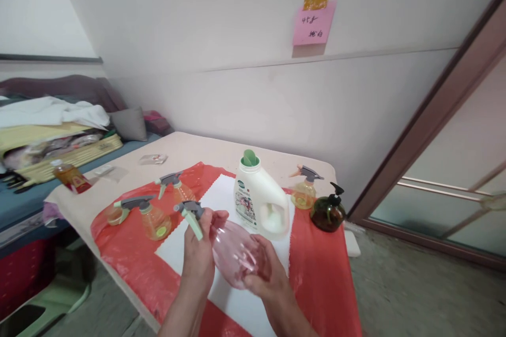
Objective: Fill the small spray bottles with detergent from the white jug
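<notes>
The translucent pink bottle is lifted and tilted above the white sheet, its rounded base toward the right hand and its neck toward the left hand. A grey-and-pale-green spray head sits at the neck end, but the left fingers cover the join, so whether it is fully fastened cannot be told; nor can any liquid level inside.

The white plastic jug stands upright just beyond, a green piece in its mouth. The clear amber spray bottle to its right has its trigger head on and stands beside the dark green pump bottle.

The left hand is partly closed, fingers and thumb wrapped round the neck end. The right hand is curved, not spread, cupping the base between thumb and fingers.
</notes>
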Motion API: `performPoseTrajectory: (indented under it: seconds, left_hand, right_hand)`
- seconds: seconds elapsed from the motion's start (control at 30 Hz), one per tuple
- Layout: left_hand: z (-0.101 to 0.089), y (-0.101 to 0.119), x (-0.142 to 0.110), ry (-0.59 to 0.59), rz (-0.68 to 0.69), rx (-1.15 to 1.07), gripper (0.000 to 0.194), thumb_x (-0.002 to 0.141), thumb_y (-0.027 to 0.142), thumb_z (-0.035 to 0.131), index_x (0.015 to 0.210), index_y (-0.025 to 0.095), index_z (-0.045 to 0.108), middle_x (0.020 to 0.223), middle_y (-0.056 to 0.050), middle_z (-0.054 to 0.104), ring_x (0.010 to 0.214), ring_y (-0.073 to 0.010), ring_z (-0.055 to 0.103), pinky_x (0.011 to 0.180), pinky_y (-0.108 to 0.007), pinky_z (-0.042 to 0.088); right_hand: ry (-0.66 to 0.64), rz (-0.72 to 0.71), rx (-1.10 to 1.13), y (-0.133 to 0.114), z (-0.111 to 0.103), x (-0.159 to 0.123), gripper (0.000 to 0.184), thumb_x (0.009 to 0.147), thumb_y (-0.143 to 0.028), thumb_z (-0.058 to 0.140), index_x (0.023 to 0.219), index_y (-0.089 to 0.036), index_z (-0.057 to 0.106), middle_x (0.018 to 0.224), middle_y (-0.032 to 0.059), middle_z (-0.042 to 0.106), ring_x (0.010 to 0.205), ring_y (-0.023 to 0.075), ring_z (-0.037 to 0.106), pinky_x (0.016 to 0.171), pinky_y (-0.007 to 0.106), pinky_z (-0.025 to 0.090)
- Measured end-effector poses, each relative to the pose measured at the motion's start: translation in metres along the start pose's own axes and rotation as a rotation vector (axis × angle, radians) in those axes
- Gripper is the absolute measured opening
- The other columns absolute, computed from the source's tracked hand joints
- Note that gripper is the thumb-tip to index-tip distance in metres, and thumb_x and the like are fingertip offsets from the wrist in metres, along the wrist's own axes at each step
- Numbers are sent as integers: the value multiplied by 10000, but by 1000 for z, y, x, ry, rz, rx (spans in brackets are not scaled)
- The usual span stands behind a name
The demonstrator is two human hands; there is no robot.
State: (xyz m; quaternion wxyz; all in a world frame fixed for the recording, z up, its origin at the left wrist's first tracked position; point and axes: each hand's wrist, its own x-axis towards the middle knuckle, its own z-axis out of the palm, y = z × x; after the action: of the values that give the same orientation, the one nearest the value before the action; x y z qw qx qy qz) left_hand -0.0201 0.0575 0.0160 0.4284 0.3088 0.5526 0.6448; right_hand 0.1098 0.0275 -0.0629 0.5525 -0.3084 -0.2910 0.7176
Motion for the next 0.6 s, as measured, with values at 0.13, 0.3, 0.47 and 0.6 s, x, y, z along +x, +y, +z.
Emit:
performPoseTrajectory:
  seconds: [0.13,0.3,0.47,0.6]
  left_hand:
    - [0,-4,-2,-80,0,-46,351,799,518,650,830,170,681,893,-82,734,833,-222,671,787,-332,492]
    - [0,-1,-2,29,48,6,324,824,494,633,806,173,675,891,-62,725,875,-205,662,750,-289,478]
    - [-2,-1,1,10,25,-1,358,817,520,637,849,167,688,958,-75,729,909,-215,658,748,-297,477]
    - [-2,-7,0,1,38,-28,338,803,506,663,820,169,677,917,-66,724,909,-217,657,766,-302,479]
  right_hand:
    - [-89,348,141,-1,7,-3,777,786,-840,356,1097,-166,585,789,84,681,530,150,632,459,238,429]
    - [-22,290,92,-1,7,-1,867,639,-807,625,1313,-304,414,1144,99,669,596,190,702,437,255,476]
    - [-4,225,-48,5,0,1,966,563,-699,772,1335,-278,372,1024,89,705,489,160,663,394,224,442]
    - [-84,386,3,8,-4,3,991,716,-920,259,1242,-116,501,725,101,690,407,172,617,354,232,402]
